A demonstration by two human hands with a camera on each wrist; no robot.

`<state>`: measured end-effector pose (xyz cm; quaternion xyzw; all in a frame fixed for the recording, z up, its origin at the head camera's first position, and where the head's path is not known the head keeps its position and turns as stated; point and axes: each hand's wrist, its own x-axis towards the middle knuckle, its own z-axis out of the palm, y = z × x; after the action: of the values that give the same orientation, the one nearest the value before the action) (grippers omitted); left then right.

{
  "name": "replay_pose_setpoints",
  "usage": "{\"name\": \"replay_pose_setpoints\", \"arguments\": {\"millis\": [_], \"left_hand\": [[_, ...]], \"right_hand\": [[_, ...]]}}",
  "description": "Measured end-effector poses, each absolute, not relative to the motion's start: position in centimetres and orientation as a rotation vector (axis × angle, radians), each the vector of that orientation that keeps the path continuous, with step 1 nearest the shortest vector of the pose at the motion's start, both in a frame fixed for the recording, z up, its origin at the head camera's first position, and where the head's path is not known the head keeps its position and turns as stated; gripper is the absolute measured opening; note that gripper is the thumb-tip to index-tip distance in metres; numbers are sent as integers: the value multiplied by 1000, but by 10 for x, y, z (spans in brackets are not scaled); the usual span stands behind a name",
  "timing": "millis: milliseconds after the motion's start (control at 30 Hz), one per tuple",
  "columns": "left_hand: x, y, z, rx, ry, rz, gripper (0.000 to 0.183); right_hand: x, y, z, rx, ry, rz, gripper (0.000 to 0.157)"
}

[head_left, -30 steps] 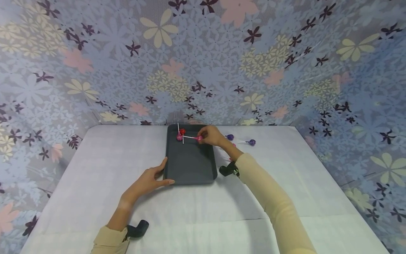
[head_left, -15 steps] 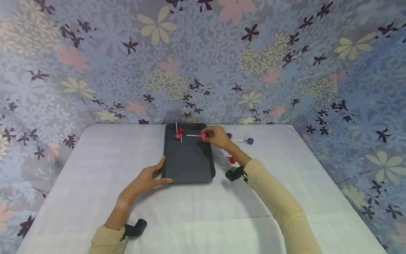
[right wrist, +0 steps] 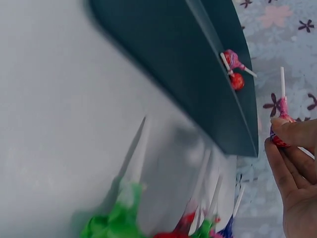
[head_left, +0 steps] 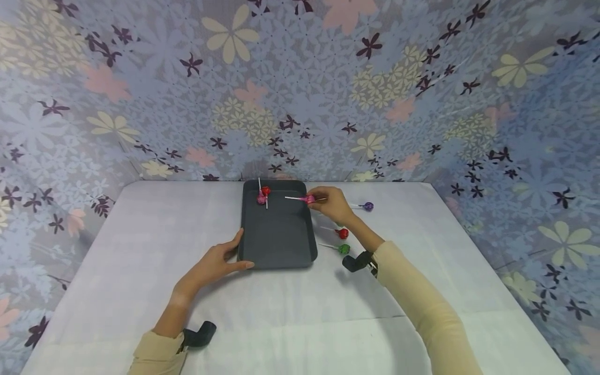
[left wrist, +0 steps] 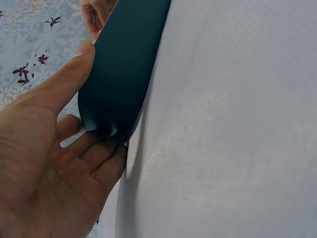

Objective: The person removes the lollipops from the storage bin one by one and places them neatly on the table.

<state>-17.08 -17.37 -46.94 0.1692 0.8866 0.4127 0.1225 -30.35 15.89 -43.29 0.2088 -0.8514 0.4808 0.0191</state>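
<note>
Nearest first, shows two beige sleeves [head_left: 157, 354] and two black wrist mounts [head_left: 200, 334] above a white cloth [head_left: 300, 323]. Grips the near left corner of the tray [head_left: 276, 250] with the left hand [head_left: 213, 268], with thumb at the near wall and fingers curled round the corner. Farther, just right of the tray, has a green lollipop [head_left: 344, 249] lying on the cloth, then a red lollipop [head_left: 344, 234] slightly beyond. Farther still, near the tray's far right corner, pinches a pink lollipop [head_left: 309, 199] between thumb and fingers of the right hand [head_left: 334, 204], with stick pointing left over the tray. Cannot tell how high above the rim. To the far right, shows a purple lollipop [head_left: 369, 207]; in the tray's far left corner, a second pink lollipop [head_left: 261, 198] against a second red lollipop [head_left: 265, 191]. Behind, ends in a floral backdrop [head_left: 229, 36].

Could go wrong by letting go too near the right rim, and so dropping outside; might also skew the tray by knocking that rim with a slack left grip.

Counts one tray, two lollipops inside, one pinched. On the cloth, counts one green, one red, one purple from the head; adds a second green lollipop [right wrist: 203, 230] from the right wrist, plus pink slivers too cropped to count.
</note>
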Motion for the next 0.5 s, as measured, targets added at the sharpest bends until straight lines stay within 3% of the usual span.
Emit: {"name": "replay_pose_setpoints", "arguments": {"millis": [500], "left_hand": [[-171,-176,-470,503,2565,1218,99]], "right_hand": [[-271,189,-410,544,-2662,1503,29]]}}
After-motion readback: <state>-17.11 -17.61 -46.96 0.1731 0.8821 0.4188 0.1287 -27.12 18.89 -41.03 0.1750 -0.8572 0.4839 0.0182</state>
